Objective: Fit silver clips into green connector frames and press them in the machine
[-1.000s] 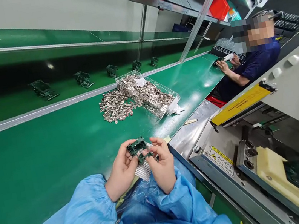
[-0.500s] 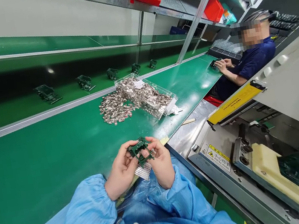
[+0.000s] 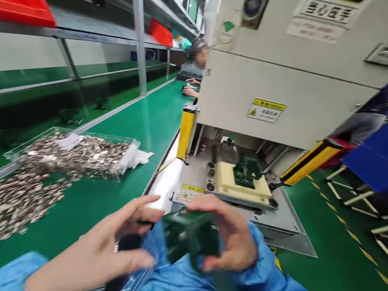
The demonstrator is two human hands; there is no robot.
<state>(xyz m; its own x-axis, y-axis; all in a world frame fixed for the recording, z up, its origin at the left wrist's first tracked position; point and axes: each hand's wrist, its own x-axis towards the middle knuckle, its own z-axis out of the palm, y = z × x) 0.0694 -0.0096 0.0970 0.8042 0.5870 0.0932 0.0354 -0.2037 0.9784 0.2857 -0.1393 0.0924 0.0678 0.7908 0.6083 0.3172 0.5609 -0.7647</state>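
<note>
A dark green plastic frame part, blurred by motion, is gripped between the thumb and fingers of my right hand. To its left, my left hand is spread, with thumb and fingers apart and a gap between it and the part. Ahead and to the right, another green part sits on a cream-coloured fixture in the opening of a machine. Small silver metal pieces lie heaped on the green bench, beside a clear tray full of them.
Yellow-and-black bars flank the machine opening. Warning labels mark its front. A co-worker's hands are at the far bench end. Dim green parts stand behind the tray. Red bins sit on the shelf above.
My view has swung right toward the machine. My left hand has let go of the green frame part and moved left. The part stays in my right hand, now turned and nearer to the camera.
</note>
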